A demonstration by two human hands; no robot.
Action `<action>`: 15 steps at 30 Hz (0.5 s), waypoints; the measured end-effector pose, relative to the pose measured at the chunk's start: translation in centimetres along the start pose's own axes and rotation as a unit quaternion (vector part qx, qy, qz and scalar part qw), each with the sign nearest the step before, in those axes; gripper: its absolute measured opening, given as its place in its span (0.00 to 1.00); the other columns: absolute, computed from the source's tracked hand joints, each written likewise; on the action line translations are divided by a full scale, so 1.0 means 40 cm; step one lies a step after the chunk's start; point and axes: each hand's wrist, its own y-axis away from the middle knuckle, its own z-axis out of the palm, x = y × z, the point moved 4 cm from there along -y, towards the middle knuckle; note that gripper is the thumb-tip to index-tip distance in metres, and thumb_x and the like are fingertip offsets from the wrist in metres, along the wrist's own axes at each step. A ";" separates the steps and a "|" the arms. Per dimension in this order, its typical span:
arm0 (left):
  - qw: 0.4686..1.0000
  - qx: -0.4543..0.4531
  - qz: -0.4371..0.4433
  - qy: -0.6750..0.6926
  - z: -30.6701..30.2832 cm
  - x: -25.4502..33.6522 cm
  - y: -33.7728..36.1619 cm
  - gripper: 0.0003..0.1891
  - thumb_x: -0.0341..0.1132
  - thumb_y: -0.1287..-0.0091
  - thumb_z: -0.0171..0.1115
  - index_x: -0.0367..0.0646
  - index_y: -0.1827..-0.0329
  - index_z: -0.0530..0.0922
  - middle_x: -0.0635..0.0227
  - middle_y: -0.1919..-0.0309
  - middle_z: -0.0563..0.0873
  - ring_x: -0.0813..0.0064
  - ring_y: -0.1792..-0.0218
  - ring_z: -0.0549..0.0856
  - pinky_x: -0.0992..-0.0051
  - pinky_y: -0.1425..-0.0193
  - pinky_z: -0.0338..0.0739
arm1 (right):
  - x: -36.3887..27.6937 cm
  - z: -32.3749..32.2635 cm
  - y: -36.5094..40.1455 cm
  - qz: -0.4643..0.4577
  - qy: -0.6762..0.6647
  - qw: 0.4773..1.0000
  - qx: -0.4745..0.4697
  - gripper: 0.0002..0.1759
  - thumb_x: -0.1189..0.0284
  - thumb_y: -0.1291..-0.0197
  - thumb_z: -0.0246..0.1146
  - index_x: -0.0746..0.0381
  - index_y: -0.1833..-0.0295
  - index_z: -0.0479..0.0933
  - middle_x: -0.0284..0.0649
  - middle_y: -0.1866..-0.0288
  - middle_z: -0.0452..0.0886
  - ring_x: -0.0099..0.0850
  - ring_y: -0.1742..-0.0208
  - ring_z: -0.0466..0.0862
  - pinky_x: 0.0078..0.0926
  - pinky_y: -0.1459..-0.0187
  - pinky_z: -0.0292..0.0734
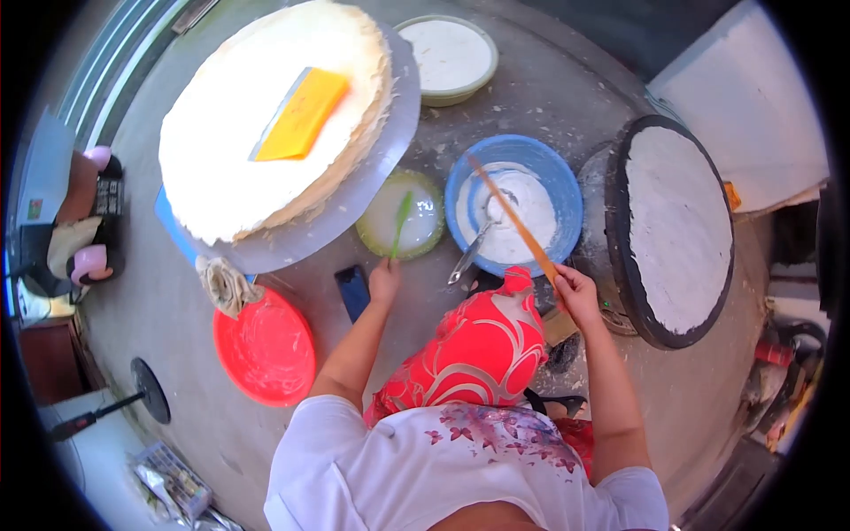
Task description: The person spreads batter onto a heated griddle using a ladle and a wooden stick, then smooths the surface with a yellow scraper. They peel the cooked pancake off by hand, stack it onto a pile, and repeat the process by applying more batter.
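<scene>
My left hand (383, 281) is closed round the end of a slim green utensil (403, 219), whose tip reaches into a pale green bowl (363, 232) of whitish liquid. Its kind I cannot make out. In my right hand (577, 296) is a long flat wooden stick (518, 223), slanting over a blue basin (573, 190). White batter (522, 239) lies in that basin, with a metal ladle (472, 252) leaning on the rim. Right of this hand, a round black griddle (627, 296) carries a thin white layer (680, 221) spread almost to its edge.
At left stands a tall stack of round flatbreads (221, 115) on a round board, an orange scraper (305, 115) on top. A red basin (266, 350), cloth (228, 285) and phone (352, 292) are near my left arm. Behind stands a bowl of white batter (447, 55).
</scene>
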 end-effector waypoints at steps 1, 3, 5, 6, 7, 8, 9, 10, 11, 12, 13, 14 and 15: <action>1.000 -0.005 0.011 0.000 0.001 0.021 0.011 0.18 0.41 0.39 0.54 0.38 0.53 0.76 0.44 0.61 0.79 0.46 0.56 0.77 0.57 0.55 0.71 | 0.034 -0.003 -0.011 -0.001 -0.005 1.000 0.011 0.18 0.75 0.40 0.55 0.58 0.43 0.73 0.30 0.76 0.74 0.17 0.82 0.70 0.12 0.81 0.67; 0.960 0.134 0.174 -0.175 -0.020 0.087 0.053 0.23 0.41 0.43 0.58 0.41 0.46 0.72 0.50 0.47 0.73 0.48 0.44 0.70 0.54 0.48 0.67 | 0.092 -0.016 -0.043 -0.062 -0.103 0.988 0.092 0.21 0.76 0.40 0.55 0.59 0.40 0.69 0.32 0.72 0.75 0.18 0.80 0.72 0.13 0.79 0.68; 0.950 0.109 0.258 -0.139 -0.058 0.167 0.084 0.25 0.40 0.46 0.60 0.42 0.45 0.71 0.53 0.43 0.70 0.50 0.41 0.66 0.53 0.45 0.63 | 0.133 -0.008 -0.067 -0.068 -0.097 0.987 0.107 0.23 0.77 0.41 0.55 0.59 0.38 0.66 0.33 0.70 0.76 0.18 0.78 0.73 0.15 0.78 0.69; 0.935 0.086 0.329 -0.102 -0.088 0.216 0.113 0.27 0.39 0.48 0.62 0.43 0.44 0.70 0.56 0.40 0.67 0.51 0.39 0.61 0.53 0.43 0.60 | 0.154 0.000 -0.081 -0.071 -0.087 0.987 0.111 0.25 0.77 0.41 0.55 0.60 0.37 0.64 0.34 0.68 0.76 0.19 0.77 0.74 0.16 0.77 0.71; 0.933 0.087 0.333 -0.105 -0.131 0.266 0.140 0.27 0.39 0.48 0.62 0.43 0.44 0.70 0.56 0.40 0.67 0.51 0.39 0.61 0.53 0.43 0.60 | 0.186 0.013 -0.096 -0.065 -0.123 0.987 0.079 0.28 0.77 0.42 0.56 0.60 0.35 0.61 0.35 0.66 0.78 0.21 0.73 0.77 0.19 0.76 0.72; 0.909 0.105 0.385 -0.121 -0.183 0.334 0.177 0.25 0.37 0.47 0.61 0.42 0.44 0.70 0.55 0.41 0.68 0.50 0.39 0.62 0.55 0.41 0.58 | 0.189 0.016 -0.085 -0.067 -0.127 0.987 0.077 0.28 0.77 0.42 0.56 0.60 0.35 0.61 0.35 0.66 0.78 0.21 0.73 0.77 0.19 0.76 0.72; 0.882 0.125 0.434 -0.139 -0.238 0.391 0.209 0.24 0.35 0.45 0.60 0.41 0.44 0.70 0.54 0.42 0.69 0.48 0.40 0.62 0.56 0.39 0.57 | 0.203 0.025 -0.079 -0.006 -0.123 0.990 0.072 0.28 0.76 0.42 0.57 0.59 0.35 0.61 0.34 0.65 0.78 0.21 0.73 0.77 0.19 0.74 0.73; 0.881 0.133 0.429 -0.146 -0.299 0.431 0.225 0.24 0.35 0.45 0.60 0.41 0.44 0.70 0.54 0.42 0.69 0.48 0.40 0.62 0.56 0.39 0.57 | 0.217 0.041 -0.077 0.054 -0.116 0.990 0.063 0.28 0.75 0.42 0.58 0.58 0.35 0.61 0.33 0.64 0.78 0.22 0.73 0.77 0.19 0.72 0.73; 0.860 0.188 0.445 -0.166 -0.364 0.471 0.245 0.24 0.33 0.46 0.60 0.41 0.43 0.70 0.54 0.42 0.69 0.49 0.40 0.62 0.56 0.39 0.55 | 0.232 0.049 -0.072 0.074 -0.141 0.986 0.054 0.27 0.74 0.42 0.58 0.59 0.36 0.63 0.34 0.64 0.79 0.22 0.70 0.78 0.19 0.72 0.74; 0.834 0.240 0.460 -0.186 -0.414 0.504 0.254 0.24 0.31 0.46 0.60 0.42 0.43 0.70 0.55 0.41 0.69 0.49 0.39 0.62 0.56 0.38 0.54 | 0.275 0.043 -0.081 0.072 -0.143 0.986 0.043 0.27 0.74 0.42 0.58 0.59 0.36 0.63 0.34 0.64 0.79 0.22 0.70 0.78 0.19 0.72 0.74; 0.816 0.289 0.459 -0.198 -0.467 0.523 0.240 0.23 0.32 0.46 0.60 0.42 0.45 0.71 0.56 0.42 0.69 0.52 0.41 0.64 0.58 0.41 0.58 | 0.341 0.029 -0.105 0.049 0.024 0.998 0.026 0.26 0.72 0.42 0.58 0.59 0.37 0.65 0.35 0.63 0.79 0.22 0.69 0.79 0.19 0.72 0.74; 0.795 0.336 0.460 -0.206 -0.521 0.535 0.212 0.22 0.32 0.47 0.60 0.42 0.46 0.72 0.58 0.42 0.70 0.55 0.42 0.66 0.59 0.44 0.62 | 0.379 0.022 -0.113 0.023 0.190 0.981 0.015 0.25 0.71 0.42 0.58 0.60 0.38 0.66 0.35 0.63 0.80 0.23 0.68 0.79 0.20 0.71 0.75; 0.816 0.326 0.435 -0.195 -0.565 0.539 0.163 0.21 0.32 0.45 0.58 0.44 0.46 0.73 0.58 0.42 0.70 0.57 0.46 0.71 0.61 0.47 0.66 | 0.390 0.019 -0.100 0.018 0.187 0.982 0.015 0.25 0.71 0.42 0.58 0.60 0.38 0.66 0.35 0.63 0.80 0.23 0.68 0.79 0.20 0.71 0.75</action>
